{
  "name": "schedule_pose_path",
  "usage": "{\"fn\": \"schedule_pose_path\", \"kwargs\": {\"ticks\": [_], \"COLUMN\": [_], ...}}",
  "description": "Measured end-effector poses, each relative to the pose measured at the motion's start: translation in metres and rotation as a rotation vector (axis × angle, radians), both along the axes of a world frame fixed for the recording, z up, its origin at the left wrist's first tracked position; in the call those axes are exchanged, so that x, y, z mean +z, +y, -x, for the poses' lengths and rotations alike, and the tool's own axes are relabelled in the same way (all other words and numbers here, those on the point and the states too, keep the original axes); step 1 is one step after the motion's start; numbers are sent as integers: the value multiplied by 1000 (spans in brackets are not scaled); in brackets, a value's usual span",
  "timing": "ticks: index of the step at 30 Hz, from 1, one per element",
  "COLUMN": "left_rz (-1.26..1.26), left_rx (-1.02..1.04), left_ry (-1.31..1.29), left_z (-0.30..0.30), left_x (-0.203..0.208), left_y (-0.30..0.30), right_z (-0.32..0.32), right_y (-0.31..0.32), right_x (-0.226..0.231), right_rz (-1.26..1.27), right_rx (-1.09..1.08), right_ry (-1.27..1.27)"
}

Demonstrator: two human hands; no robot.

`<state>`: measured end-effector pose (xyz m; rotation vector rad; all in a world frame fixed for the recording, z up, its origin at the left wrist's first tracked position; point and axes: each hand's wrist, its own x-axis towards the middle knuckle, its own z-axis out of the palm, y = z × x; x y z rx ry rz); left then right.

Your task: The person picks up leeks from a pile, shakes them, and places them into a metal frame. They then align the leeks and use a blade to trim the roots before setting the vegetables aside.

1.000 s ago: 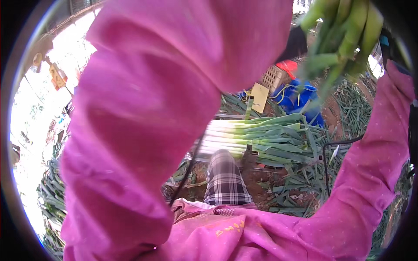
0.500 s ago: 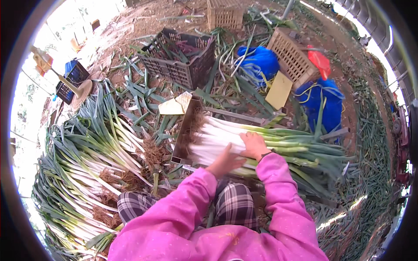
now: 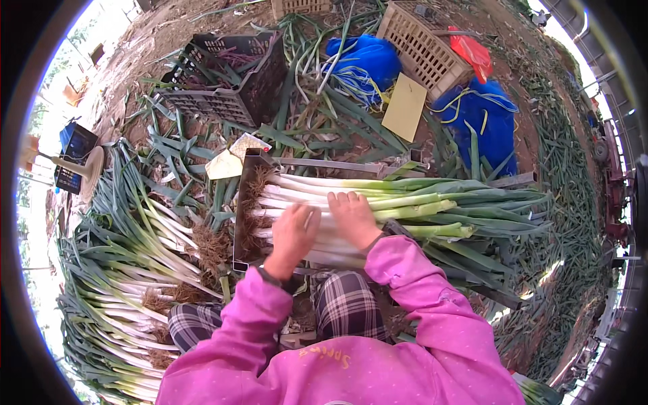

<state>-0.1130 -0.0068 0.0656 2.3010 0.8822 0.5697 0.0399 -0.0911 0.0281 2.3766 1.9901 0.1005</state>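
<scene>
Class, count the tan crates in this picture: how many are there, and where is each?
2: a tan crate left of the red bag, and another crate cut off at the top edge. More may be hidden.

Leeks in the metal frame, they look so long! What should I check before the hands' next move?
1. Leeks lying lengthwise in the metal frame: ok, with leaves sticking out at the right.
2. Roots together at the frame's left end: ok.
3. Leaf tips lined up evenly: not ok, they end raggedly.
4. Right hand on the bundle: ok, laid over the stalks.
5. Left hand holding a stalk: cannot tell, its fingers are blurred.
</scene>
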Motion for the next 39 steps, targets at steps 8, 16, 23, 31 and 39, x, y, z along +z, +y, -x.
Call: {"fn": "schedule_pose_path", "kwargs": {"ticks": [8, 16, 23, 31, 39], "left_rz": [-13, -40, -54, -84, -82], "left_rx": [-87, -3, 7, -24, -86], "left_ry": [336, 355, 366, 330, 450], "left_z": [26, 25, 47, 70, 38], "left_x": [-48, -66, -75, -73, -39], "left_y": [28, 23, 22, 11, 25], "right_z": [-119, -93, -159, -238, -203], "right_y": [-102, -181, -129, -194, -149], "right_x": [127, 48, 120, 90, 103], "right_rz": [384, -125, 330, 463, -181], "right_rx": [-365, -450, -680, -1062, -370], "right_ry": [210, 122, 538, -33, 39]}}
